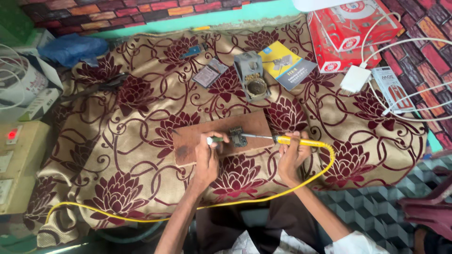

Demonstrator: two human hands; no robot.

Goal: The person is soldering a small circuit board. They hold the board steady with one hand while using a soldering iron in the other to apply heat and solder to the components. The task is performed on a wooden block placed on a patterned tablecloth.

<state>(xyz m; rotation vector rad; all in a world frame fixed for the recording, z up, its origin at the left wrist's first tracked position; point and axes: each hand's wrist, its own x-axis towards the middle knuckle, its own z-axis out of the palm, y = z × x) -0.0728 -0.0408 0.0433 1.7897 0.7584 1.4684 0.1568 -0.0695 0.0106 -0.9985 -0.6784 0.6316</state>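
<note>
1. The right hand [290,155] was closed around the yellow handle of a soldering iron [287,140], whose metal tip reached leftward to a small circuit board [237,136].
2. The left hand [207,157] pinched a thin green-handled tool [215,139] with a white end, its point aimed at the same board from the other side.
3. The circuit board lay on a brown wooden block [207,134], roughly midway between the two hands.
4. The block sat on a beige cloth with maroon flowers [117,155].
5. A yellow cable [263,193] looped from the iron around the right wrist and off to the left.
6. Beyond the block stood a grey iron stand [252,75], with a blue and yellow booklet [286,63] just beside it.
7. Red boxes [348,33] and a white adapter [355,78] lay farther right.
</note>
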